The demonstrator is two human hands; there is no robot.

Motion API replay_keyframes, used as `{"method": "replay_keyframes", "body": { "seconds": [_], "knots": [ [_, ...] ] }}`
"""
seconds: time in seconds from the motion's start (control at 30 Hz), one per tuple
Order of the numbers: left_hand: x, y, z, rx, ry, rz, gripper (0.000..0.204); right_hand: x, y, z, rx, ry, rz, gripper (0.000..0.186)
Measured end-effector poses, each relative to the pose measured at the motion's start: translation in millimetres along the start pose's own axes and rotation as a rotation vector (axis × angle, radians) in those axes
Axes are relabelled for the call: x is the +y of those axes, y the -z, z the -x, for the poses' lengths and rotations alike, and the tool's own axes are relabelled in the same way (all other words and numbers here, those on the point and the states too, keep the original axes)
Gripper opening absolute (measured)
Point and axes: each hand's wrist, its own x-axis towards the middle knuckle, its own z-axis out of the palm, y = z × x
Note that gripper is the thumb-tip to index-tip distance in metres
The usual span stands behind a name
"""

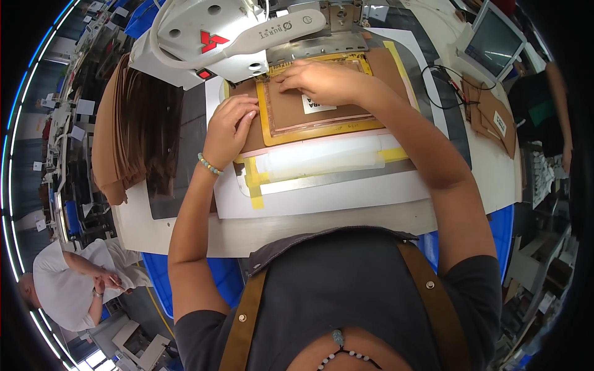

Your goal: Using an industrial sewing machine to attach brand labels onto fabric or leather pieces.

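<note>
My left hand (231, 123) lies with fingers stretched out along the left edge of a yellow rectangular frame (309, 135), over brown sheet material (250, 141). My right hand (325, 81) reaches across the frame from the right, palm down. Its fingers are apart and slightly bent on the brown panel (278, 111) inside the frame. A white printed label (318, 107) lies on the panel, partly covered by my right hand. Above both hands is the white head of an industrial machine (204, 37); a metal plate (322, 46) spans behind the frame. Neither hand appears to hold anything.
Brown sheets (117, 130) stand stacked at the left. White film and yellow tape (253, 182) cover the template's near side. A screen (492, 40), a dark cable (427, 83) and more brown pieces (492, 114) are at the right. Another person (71, 281) sits at the lower left.
</note>
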Motion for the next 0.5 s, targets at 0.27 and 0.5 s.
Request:
{"method": "replay_keyframes", "body": {
  "seconds": [0.27,0.5],
  "knots": [
    [33.5,-14.5,-15.8,-0.164,-0.096,-0.117,0.031,-24.8,69.1,87.8,-0.163,-0.448,0.285,0.031],
    [21.2,-42.1,-18.8,-0.196,-0.125,-0.345,0.046,-20.7,29.1,113.6,0.067,-0.327,0.530,0.043]
  ]
}}
